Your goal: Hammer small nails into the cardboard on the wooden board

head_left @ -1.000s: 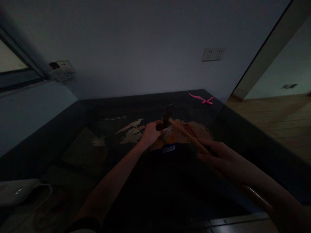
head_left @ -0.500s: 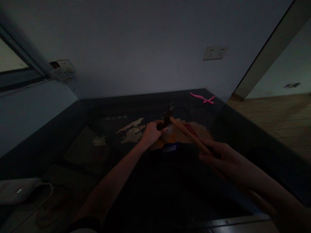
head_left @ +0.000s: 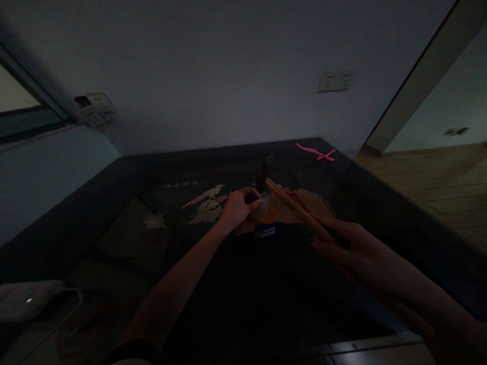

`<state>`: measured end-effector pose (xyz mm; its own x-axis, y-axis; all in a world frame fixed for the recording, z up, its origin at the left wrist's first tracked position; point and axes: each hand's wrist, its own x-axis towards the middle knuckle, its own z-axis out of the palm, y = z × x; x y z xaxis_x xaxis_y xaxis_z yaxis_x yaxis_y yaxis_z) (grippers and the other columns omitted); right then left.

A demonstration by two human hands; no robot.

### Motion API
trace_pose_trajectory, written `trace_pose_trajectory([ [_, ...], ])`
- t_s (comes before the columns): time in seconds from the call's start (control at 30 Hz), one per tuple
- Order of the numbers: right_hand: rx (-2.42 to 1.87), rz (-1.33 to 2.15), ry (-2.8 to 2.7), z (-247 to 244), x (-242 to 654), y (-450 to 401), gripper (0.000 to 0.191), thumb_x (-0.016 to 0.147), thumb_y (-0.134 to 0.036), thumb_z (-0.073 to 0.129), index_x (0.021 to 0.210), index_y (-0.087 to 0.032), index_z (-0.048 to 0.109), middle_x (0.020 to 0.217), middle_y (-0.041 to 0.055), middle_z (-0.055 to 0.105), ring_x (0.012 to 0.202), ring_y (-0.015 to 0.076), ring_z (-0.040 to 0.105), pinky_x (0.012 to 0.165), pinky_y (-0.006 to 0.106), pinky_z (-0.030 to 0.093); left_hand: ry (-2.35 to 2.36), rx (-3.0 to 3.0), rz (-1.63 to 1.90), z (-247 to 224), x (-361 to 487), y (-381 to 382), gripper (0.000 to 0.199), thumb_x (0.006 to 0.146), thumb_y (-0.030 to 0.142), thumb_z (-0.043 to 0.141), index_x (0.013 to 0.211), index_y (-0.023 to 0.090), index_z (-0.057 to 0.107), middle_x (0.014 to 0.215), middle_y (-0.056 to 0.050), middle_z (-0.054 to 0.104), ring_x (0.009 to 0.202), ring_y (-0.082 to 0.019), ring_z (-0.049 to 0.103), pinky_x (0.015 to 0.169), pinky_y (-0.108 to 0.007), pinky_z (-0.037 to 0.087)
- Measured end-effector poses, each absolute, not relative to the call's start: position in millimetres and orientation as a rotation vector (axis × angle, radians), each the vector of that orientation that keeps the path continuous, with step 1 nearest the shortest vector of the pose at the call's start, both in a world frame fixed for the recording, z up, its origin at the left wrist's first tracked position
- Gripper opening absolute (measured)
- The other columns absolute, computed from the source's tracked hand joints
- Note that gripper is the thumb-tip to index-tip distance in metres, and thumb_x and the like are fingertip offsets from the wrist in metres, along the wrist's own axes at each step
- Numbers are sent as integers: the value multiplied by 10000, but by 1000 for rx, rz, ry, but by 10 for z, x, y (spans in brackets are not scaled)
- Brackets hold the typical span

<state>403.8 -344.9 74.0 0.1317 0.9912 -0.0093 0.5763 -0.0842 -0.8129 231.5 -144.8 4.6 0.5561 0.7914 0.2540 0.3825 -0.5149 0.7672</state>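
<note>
My right hand (head_left: 348, 248) is wrapped round the wooden handle of a hammer (head_left: 289, 200). Its dark head sits just above and beside the fingertips of my left hand (head_left: 239, 205). The thumb and index finger of my left hand are pinched together over a piece of brown board with many small dots (head_left: 270, 210). What they hold, if anything, is too dark and small to make out. A blue item with a pale label (head_left: 265, 232) lies at the near edge of this board. A red patch shows on the board, partly behind the hammer handle.
The dark, glossy table (head_left: 243, 289) has a bird picture (head_left: 205, 203) on its top. A pink ribbon (head_left: 323, 156) lies near the back right corner. A white device with a cable (head_left: 32, 299) is at the left. Sockets (head_left: 335, 81) are on the wall behind.
The hammer head has shifted slightly and tilted, still close above my left fingertips. My left hand stays on the board. The view has moved a little.
</note>
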Motion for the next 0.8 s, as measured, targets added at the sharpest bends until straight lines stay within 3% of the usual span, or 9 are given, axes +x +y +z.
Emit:
trace_pose_trajectory([
  [0.33, -1776, 833, -1562, 727, 4016, -3418, 510, 806, -393, 584, 1264, -168, 583, 983, 80, 694, 895, 260, 650, 732, 339, 549, 932, 2131, 789, 30, 2313, -1441, 89, 765, 195, 620, 845, 184, 659, 876, -32, 708, 803, -169, 650, 756, -283, 491],
  [0.47, -1747, 832, -1585, 767, 4010, -3438, 493, 818, -381, 565, 1265, -175, 581, 914, 62, 697, 784, 230, 653, 641, 300, 538, 932, 2100, 793, 58, 2323, -1463, 41, 762, 184, 623, 793, 177, 649, 836, -18, 704, 769, -149, 643, 740, -264, 489],
  [0.63, -1774, 857, -1605, 735, 3994, -3402, 497, 801, -367, 567, 1246, -149, 598, 853, 58, 683, 718, 207, 634, 600, 280, 522, 956, 2109, 780, 36, 2318, -1440, 128, 755, 193, 635, 879, 181, 664, 869, -22, 705, 790, -169, 643, 724, -270, 482],
  [0.8, -1789, 849, -1548, 768, 3986, -3448, 509, 802, -378, 569, 1265, -168, 580, 696, 12, 630, 584, 170, 593, 474, 239, 477, 929, 2085, 800, 61, 2328, -1463, 43, 760, 169, 623, 787, 177, 656, 821, -14, 702, 752, -148, 637, 733, -260, 486],
])
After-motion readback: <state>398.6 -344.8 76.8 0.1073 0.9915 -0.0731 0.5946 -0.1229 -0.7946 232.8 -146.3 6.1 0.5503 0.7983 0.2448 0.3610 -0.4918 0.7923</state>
